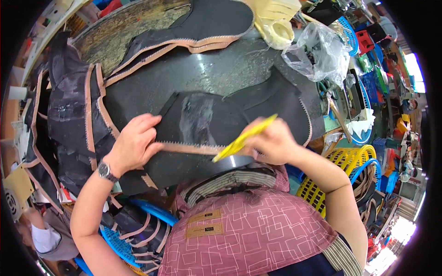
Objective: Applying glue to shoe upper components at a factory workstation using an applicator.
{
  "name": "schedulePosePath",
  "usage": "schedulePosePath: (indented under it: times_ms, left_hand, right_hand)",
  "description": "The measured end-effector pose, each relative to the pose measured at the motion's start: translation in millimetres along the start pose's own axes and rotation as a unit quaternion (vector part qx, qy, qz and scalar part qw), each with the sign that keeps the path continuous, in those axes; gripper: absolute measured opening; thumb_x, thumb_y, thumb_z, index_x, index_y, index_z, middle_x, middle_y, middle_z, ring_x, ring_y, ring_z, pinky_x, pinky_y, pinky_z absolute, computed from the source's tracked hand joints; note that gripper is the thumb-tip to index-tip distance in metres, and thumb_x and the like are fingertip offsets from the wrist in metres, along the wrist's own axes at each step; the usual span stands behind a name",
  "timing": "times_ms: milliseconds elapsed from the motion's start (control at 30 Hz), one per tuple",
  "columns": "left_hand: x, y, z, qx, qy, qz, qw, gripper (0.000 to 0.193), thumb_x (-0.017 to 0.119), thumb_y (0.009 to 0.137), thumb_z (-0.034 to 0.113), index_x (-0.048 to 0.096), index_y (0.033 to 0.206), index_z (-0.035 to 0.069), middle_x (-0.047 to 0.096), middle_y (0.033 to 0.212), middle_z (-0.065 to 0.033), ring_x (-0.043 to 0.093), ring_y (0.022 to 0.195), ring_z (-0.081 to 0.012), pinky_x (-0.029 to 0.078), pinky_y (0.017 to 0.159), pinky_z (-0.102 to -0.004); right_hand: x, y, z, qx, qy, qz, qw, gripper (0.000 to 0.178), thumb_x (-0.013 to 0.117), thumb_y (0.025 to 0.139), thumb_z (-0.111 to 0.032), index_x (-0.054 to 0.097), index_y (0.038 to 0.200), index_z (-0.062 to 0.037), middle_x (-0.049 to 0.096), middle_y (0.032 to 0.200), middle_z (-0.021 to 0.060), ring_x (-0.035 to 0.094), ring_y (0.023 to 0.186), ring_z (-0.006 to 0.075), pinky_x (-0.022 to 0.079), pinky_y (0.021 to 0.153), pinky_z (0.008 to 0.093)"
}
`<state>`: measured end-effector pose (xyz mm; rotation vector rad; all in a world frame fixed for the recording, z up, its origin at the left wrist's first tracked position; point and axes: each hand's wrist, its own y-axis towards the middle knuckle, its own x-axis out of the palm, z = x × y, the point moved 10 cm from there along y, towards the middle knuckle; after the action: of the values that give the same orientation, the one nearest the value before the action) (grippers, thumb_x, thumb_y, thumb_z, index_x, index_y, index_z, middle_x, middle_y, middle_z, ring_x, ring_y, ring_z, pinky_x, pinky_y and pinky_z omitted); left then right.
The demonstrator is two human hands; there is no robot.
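A black boot-upper piece (pixel 230 115) with a zigzag edge and a tan strip (pixel 191 147) along its near side lies on the dark worktable (pixel 207 76). At its left end my left hand (pixel 134 143) has curled fingers and a thumb that hold the piece by the strip's end. A watch circles that wrist. Over the near right part of the piece, my right hand (pixel 271 141) grips a long, flat yellow tool (pixel 244 138). Its lower tip points at the strip. Motion blurs this hand and tool, so the tool's exact kind is unclear.
More black upper pieces (pixel 69 110) with tan edges are heaped at the left, and another (pixel 209 20) lies at the back. A clear plastic bag (pixel 317 53) sits back right. Yellow (pixel 309 195) and blue baskets (pixel 115 244) stand below the table. Part of another person (pixel 50 237) shows lower left.
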<state>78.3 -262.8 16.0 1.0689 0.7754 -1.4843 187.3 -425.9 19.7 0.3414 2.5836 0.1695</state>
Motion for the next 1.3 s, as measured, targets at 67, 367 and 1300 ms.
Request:
schedulePosePath:
  times_ms: [67, 367, 1300]
  left_hand:
    - [-3.1, -8.0, 5.6, -0.001, -0.023, 0.006, 1.0, 0.027, 0.064, 0.069, 0.023, 0.048, 0.067, 0.001, 0.056, 0.098, -0.0171, 0.052, 0.091, -0.0337, 0.043, 0.08, -0.0398]
    - [-58.2, 77.6, -15.0, -0.129, -0.01, 0.171, 0.977, 0.038, 0.041, 0.078, -0.007, 0.044, 0.115, -0.001, 0.056, 0.098, -0.0173, 0.056, 0.09, -0.026, 0.044, 0.079, -0.0331]
    - [66.3, 213.8, -40.0, -0.098, -0.452, -0.041, 0.885, 0.007, 0.051, 0.086, 0.01, 0.05, 0.091, 0.005, 0.052, 0.069, 0.0048, 0.042, 0.054, -0.0019, 0.037, 0.044, -0.0185]
  right_hand:
    - [-69.8, -11.4, 44.5, 0.21, 0.229, 0.212, 0.927, 0.016, 0.051, 0.087, -0.013, 0.054, 0.093, 0.0015, 0.063, 0.076, 0.0103, 0.061, 0.063, 0.0158, 0.049, 0.061, 0.0287]
    - [-262.2, 10.0, 86.8, 0.084, 0.023, 0.396, 0.914, 0.021, 0.054, 0.088, -0.02, 0.057, 0.096, -0.0004, 0.061, 0.075, 0.0042, 0.057, 0.062, 0.0087, 0.045, 0.057, 0.0211]
    - [-101.5, 0.2, 38.0, -0.016, -0.083, 0.268, 0.96, 0.017, 0.055, 0.079, 0.006, 0.059, 0.095, 0.0022, 0.062, 0.091, 0.0151, 0.062, 0.075, 0.0207, 0.05, 0.068, 0.0265]
